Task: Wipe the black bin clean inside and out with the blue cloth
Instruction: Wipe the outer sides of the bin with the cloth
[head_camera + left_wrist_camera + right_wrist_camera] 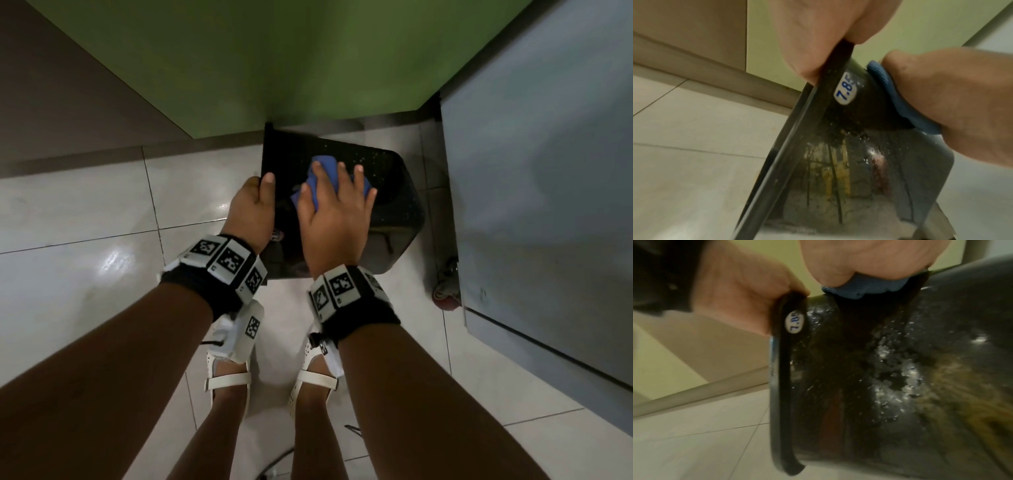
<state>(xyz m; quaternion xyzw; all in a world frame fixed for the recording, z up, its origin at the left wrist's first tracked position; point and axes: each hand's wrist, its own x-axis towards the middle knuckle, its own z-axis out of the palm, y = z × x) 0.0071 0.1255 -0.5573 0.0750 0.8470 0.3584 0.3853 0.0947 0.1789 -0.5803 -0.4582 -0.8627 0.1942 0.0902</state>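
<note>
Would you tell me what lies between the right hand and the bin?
The blue cloth, pressed by the right hand against the bin's outer wall; clearest in the head view.

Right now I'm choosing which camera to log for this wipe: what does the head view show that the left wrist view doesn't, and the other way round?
Only the head view shows the right hand from above, fingers spread flat over the blue cloth, plus the person's white shoes and the grey cabinet.

Only the left wrist view shows the white sticker legibly, reading 7.8, and droplets on the bin's side.

Both show the left hand gripping the black bin at its rim, the cloth pressed against the outside, and the tiled floor.
</note>
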